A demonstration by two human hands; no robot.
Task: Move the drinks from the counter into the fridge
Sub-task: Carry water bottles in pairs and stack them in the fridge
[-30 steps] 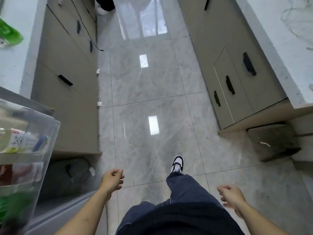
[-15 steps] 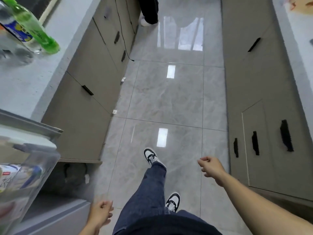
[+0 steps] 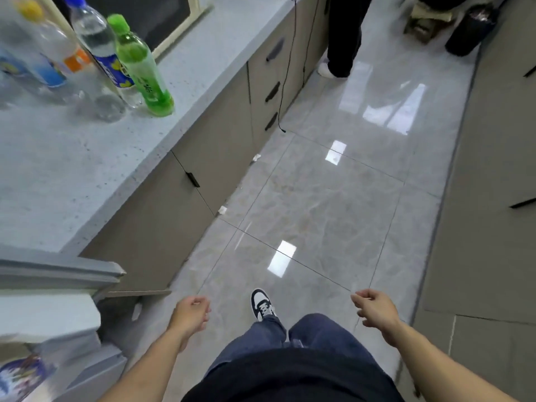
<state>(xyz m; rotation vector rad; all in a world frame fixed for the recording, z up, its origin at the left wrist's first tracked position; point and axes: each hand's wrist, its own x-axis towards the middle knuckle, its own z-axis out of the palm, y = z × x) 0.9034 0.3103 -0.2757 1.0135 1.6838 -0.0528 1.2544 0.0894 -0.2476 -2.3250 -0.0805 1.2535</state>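
Several drink bottles stand at the upper left on the grey counter (image 3: 72, 175). Nearest the counter's edge is a green bottle (image 3: 142, 68) with a green cap. Behind it is a clear bottle (image 3: 98, 44) with a blue label, and further left a clear bottle (image 3: 55, 53) with a yellow cap and orange label. The open fridge door (image 3: 55, 309) fills the lower left, with a drink (image 3: 20, 378) on its shelf. My left hand (image 3: 190, 314) and my right hand (image 3: 375, 311) hang over the floor with loosely curled fingers, holding nothing, well below the bottles.
Brown cabinets (image 3: 208, 158) with black handles run under the counter, and more cabinets (image 3: 493, 198) line the right side. A microwave (image 3: 150, 15) sits at the back of the counter. Another person's legs (image 3: 342, 39) stand up the glossy tiled aisle. A black cable (image 3: 285, 82) hangs down the drawers.
The view has swung up and left, bringing the bottles on the counter into sight. My left hand has risen into view. My right hand has dropped lower. I have stepped along the aisle.
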